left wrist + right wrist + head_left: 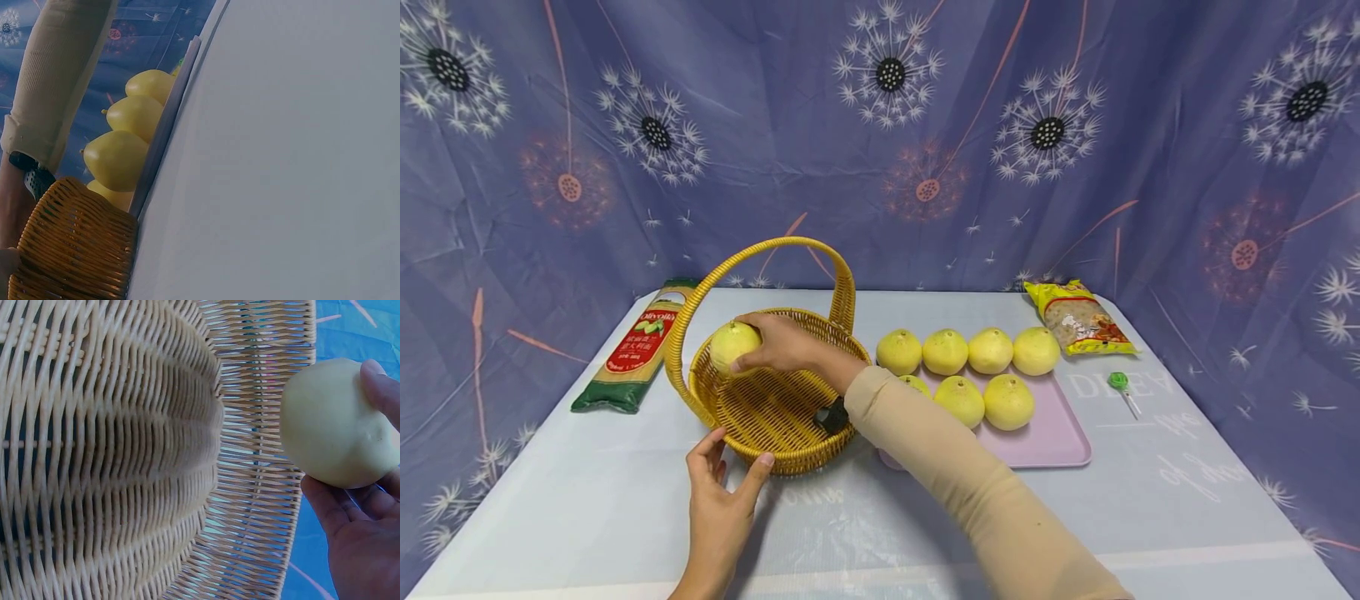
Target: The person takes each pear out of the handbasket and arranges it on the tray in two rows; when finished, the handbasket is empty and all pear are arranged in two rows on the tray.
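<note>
My right hand (781,342) grips a round yellow-green pomelo (734,346) inside the back left part of a woven yellow basket (775,462). In the right wrist view, thumb and fingers wrap the pomelo (337,425), which appears beside the basket's rim (269,425). My left hand (721,492) is at the basket's front left, thumb and fingers spread apart and touching its outer side near the handle (673,358). Several more pomelos (1008,402) sit in two rows on a pink tray (1060,433) right of the basket. My right sleeve hides part of the tray.
A pasta packet (640,346) lies left of the basket, partly behind its handle. At the back right lies a yellow bag (1081,321), with a green lollipop (1118,382) in front of it. A patterned curtain (820,150) closes off the table's back and sides.
</note>
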A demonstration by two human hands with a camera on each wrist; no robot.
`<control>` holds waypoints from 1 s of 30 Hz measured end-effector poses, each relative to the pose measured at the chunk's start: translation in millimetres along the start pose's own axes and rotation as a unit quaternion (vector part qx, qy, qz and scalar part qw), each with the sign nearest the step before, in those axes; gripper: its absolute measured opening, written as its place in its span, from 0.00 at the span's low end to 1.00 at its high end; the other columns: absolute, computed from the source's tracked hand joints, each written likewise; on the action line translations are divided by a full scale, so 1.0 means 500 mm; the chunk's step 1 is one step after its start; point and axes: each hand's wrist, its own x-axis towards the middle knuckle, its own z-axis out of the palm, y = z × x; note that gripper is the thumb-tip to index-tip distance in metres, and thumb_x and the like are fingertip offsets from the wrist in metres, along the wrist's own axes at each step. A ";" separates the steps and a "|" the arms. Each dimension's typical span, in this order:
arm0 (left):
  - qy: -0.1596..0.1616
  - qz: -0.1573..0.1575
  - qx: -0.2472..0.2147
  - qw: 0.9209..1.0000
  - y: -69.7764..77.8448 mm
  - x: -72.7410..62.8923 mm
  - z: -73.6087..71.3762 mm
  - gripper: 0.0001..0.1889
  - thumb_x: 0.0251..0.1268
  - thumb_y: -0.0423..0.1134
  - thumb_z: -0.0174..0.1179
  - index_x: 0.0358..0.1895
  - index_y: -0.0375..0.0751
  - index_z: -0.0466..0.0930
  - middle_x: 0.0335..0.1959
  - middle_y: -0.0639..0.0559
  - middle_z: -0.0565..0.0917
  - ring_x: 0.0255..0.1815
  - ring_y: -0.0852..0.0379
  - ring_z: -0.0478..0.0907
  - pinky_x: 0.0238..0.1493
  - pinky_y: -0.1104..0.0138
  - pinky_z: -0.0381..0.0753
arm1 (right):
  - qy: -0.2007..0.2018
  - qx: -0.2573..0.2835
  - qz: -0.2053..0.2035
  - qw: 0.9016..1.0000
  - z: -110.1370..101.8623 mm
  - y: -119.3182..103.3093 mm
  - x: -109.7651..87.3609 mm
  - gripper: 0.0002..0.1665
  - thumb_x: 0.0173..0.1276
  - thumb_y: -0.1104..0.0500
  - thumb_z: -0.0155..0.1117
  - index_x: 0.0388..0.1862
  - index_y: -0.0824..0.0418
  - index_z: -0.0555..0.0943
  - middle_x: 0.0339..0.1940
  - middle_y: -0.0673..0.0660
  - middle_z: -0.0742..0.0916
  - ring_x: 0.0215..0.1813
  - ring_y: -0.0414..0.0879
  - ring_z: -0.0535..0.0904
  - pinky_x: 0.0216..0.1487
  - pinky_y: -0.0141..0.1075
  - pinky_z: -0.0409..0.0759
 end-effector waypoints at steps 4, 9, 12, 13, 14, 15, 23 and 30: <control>-0.002 -0.005 0.001 1.000 -0.001 -0.001 -0.001 0.38 0.59 0.38 0.65 0.68 0.39 0.50 0.74 0.38 0.53 0.76 0.43 0.47 0.75 0.45 0.47 | -0.002 0.019 0.006 1.000 -0.014 -0.004 -0.009 0.47 0.55 0.42 0.70 0.72 0.47 0.61 0.64 0.47 0.76 0.53 0.38 0.76 0.45 0.26 0.77; 0.000 -0.006 0.000 1.000 -0.001 0.000 -0.001 0.38 0.59 0.38 0.65 0.68 0.39 0.50 0.74 0.39 0.53 0.76 0.44 0.48 0.75 0.46 0.47 | 0.003 0.036 -0.004 0.999 -0.032 -0.009 -0.025 0.48 0.55 0.42 0.70 0.73 0.47 0.60 0.63 0.47 0.75 0.53 0.37 0.76 0.46 0.27 0.77; 0.000 -0.007 -0.002 1.000 -0.002 0.000 -0.001 0.39 0.59 0.38 0.65 0.68 0.39 0.50 0.74 0.39 0.53 0.77 0.45 0.48 0.75 0.46 0.47 | 0.010 0.044 -0.007 0.999 -0.041 -0.012 -0.036 0.49 0.54 0.41 0.71 0.72 0.47 0.61 0.63 0.48 0.76 0.54 0.38 0.76 0.47 0.27 0.77; 0.000 -0.008 -0.002 1.000 -0.002 0.000 -0.001 0.39 0.59 0.38 0.65 0.68 0.39 0.50 0.74 0.39 0.53 0.77 0.45 0.47 0.75 0.47 0.47 | 0.012 0.048 -0.008 0.999 -0.043 -0.012 -0.039 0.49 0.54 0.42 0.71 0.72 0.47 0.61 0.63 0.49 0.76 0.54 0.38 0.76 0.47 0.28 0.78; -0.001 -0.008 -0.003 1.000 -0.002 0.000 -0.001 0.39 0.59 0.38 0.65 0.68 0.39 0.50 0.74 0.39 0.53 0.77 0.45 0.47 0.75 0.47 0.46 | 0.015 0.051 -0.009 0.999 -0.045 -0.012 -0.042 0.49 0.54 0.42 0.71 0.72 0.47 0.61 0.63 0.49 0.76 0.54 0.38 0.76 0.47 0.28 0.78; -0.002 -0.008 -0.003 1.000 -0.002 0.000 -0.001 0.39 0.59 0.38 0.65 0.68 0.39 0.50 0.74 0.39 0.53 0.77 0.45 0.47 0.75 0.47 0.46 | 0.018 0.055 -0.009 0.998 -0.047 -0.012 -0.045 0.49 0.54 0.42 0.71 0.72 0.47 0.61 0.63 0.49 0.76 0.54 0.38 0.76 0.47 0.27 0.78; -0.003 -0.006 -0.002 1.000 -0.001 -0.001 -0.001 0.39 0.59 0.38 0.65 0.68 0.39 0.50 0.74 0.39 0.53 0.77 0.44 0.47 0.75 0.46 0.46 | 0.040 0.078 -0.020 0.996 -0.060 -0.007 -0.068 0.49 0.53 0.42 0.72 0.72 0.46 0.62 0.61 0.50 0.77 0.53 0.38 0.76 0.48 0.27 0.78; -0.003 -0.010 0.003 1.000 0.000 -0.001 -0.002 0.39 0.59 0.39 0.65 0.68 0.40 0.50 0.74 0.40 0.54 0.77 0.45 0.47 0.75 0.46 0.47 | 0.054 0.088 -0.026 0.994 -0.074 -0.005 -0.094 0.49 0.52 0.43 0.73 0.72 0.45 0.62 0.64 0.50 0.75 0.57 0.41 0.76 0.51 0.29 0.78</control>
